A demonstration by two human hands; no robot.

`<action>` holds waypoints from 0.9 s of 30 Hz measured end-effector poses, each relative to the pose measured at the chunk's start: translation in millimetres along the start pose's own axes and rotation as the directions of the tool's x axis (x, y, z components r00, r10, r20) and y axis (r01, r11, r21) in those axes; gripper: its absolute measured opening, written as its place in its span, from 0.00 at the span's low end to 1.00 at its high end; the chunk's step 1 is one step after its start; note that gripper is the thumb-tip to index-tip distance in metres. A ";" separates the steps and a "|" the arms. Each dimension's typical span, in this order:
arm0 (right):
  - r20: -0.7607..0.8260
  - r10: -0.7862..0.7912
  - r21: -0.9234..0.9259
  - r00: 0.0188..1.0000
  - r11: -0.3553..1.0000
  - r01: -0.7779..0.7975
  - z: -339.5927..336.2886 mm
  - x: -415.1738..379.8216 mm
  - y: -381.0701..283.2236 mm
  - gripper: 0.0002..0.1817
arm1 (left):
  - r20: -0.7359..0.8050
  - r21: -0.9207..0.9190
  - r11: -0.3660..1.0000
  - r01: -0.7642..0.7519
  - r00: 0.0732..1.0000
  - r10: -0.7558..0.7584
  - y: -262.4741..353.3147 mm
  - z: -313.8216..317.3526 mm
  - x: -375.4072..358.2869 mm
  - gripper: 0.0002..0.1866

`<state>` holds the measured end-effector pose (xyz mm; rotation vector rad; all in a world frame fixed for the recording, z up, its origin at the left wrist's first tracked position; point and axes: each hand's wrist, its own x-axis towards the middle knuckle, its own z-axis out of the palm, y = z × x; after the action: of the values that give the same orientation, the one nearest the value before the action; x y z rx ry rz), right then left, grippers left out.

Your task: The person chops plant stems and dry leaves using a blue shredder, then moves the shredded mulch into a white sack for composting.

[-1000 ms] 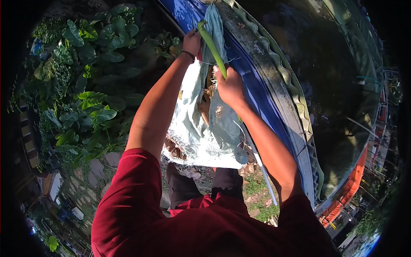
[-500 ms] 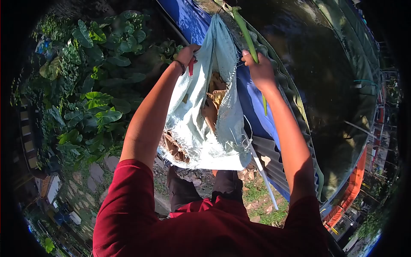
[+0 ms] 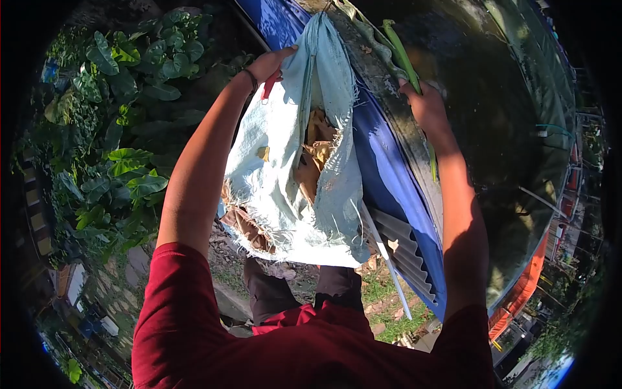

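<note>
A frayed pale blue-white woven sack [image 3: 259, 155] hangs from its gathered top in front of my legs. Brown dry leaves [image 3: 314, 155] show through its torn opening and at its lower left corner. My left hand [image 3: 272, 63] is closed at the sack's upper left edge, with a red object [image 3: 267, 88] sticking out beneath the fingers. Off to the right of the sack, my right hand [image 3: 424, 104] is wrapped round a long green stalk [image 3: 400, 53], whose thin lower end shows beside my forearm.
Broad-leaved plants [image 3: 139, 172] grow on the left. Blue sheeting [image 3: 389, 155] and grey corrugated sheet [image 3: 405, 249] lie right of the sack, with a thin white pipe [image 3: 387, 262]. Dark water [image 3: 499, 123] fills the right side, edged by green tarp [image 3: 547, 168].
My right hand has moved right with the green stalk, away from the sack. My left hand and the sack have shifted left, and the left hand is slightly higher.
</note>
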<state>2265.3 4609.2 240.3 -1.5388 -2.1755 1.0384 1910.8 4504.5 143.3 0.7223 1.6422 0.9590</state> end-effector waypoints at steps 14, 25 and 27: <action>0.118 -0.147 -0.086 0.982 0.984 0.158 102.9 88.2 -89.4 0.31 | -0.604 -0.500 0.721 -0.480 0.790 0.107 -1.2 51.1 8.9 0.13; -0.032 0.055 0.834 0.998 0.552 -0.004 135.8 122.0 -93.5 0.14 | -0.249 -0.623 0.775 -0.105 0.966 -0.069 21.8 14.2 20.1 0.18; 0.057 0.062 0.815 0.996 0.574 -0.083 128.1 131.7 -87.3 0.13 | -0.238 -0.646 0.757 -0.103 0.969 -0.071 16.3 3.9 38.6 0.18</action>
<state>2076.1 4662.7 188.0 -1.1285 -1.2522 1.7563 1904.2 4545.8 138.4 0.1281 1.3535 1.5788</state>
